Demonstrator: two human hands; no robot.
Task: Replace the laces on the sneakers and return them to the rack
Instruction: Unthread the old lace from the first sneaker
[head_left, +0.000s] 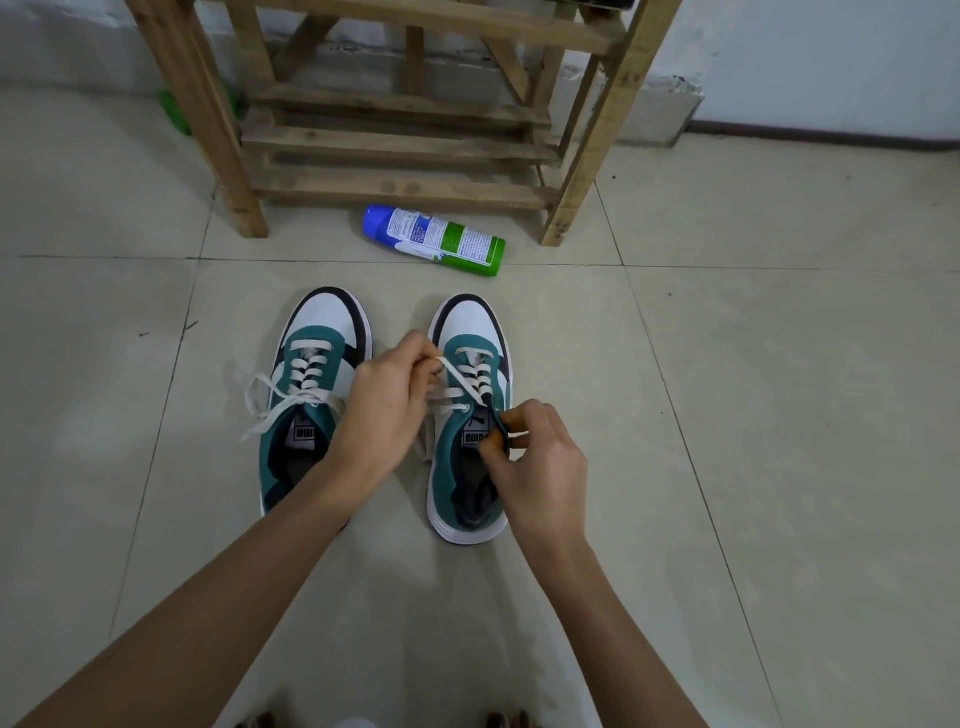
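Observation:
Two teal, white and black sneakers stand side by side on the tiled floor, toes pointing away from me. The left sneaker (311, 374) is laced with a cream lace tied in a loose bow. Cream lace (470, 379) also crosses the upper eyelets of the right sneaker (470, 332). My left hand (387, 410) pinches one end of that lace, pulling it up and to the left. My right hand (540, 452) grips the right edge of the sneaker's collar beside the tongue. The wooden shoe rack (400, 140) stands just beyond the sneakers.
A blue, white and green spray can (434, 240) lies on its side between the sneakers and the rack's lowest shelf. Something green (174, 111) sits behind the rack's left leg. A white wall with a dark skirting runs along the back right.

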